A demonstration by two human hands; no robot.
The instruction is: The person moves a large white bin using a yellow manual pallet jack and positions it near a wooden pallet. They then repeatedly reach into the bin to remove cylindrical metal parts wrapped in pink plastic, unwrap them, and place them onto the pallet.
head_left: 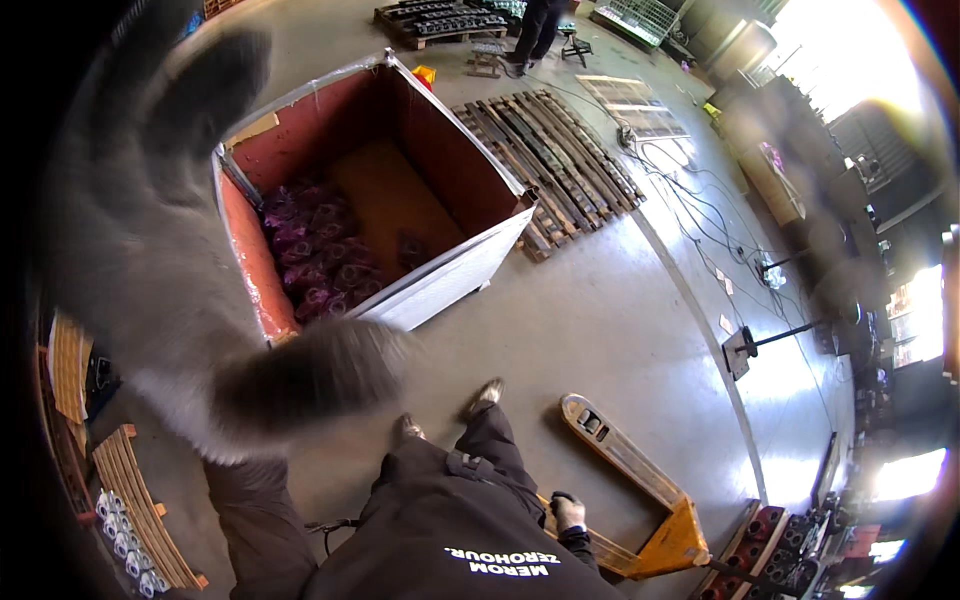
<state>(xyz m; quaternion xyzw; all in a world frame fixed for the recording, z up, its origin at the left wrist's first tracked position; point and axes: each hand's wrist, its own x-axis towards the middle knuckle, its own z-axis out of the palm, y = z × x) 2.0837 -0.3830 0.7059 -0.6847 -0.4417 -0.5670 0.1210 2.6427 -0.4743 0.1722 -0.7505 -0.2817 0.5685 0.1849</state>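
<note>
My left hand (170, 260), in a grey glove with dark finger ends, is raised very close and blurred. It is open, thumb and fingers spread, and covers much of the left side. Behind it stands a large white-edged bin (450, 268) with reddish inner walls. Purple-wrapped parts (315, 245) lie piled along its left side. My right hand (568, 510), also gloved, hangs low by my right side above the yellow pallet jack (675, 540). Its fingers look curled; whatever they may hold is hidden.
A slatted wooden pallet (555, 165) lies right of the bin. Cables (700, 200) trail over the floor near a stand with a square base (740, 353). Another person (537, 35) stands at the back. Metal parts (128, 545) line the lower left, beside a pallet (150, 505).
</note>
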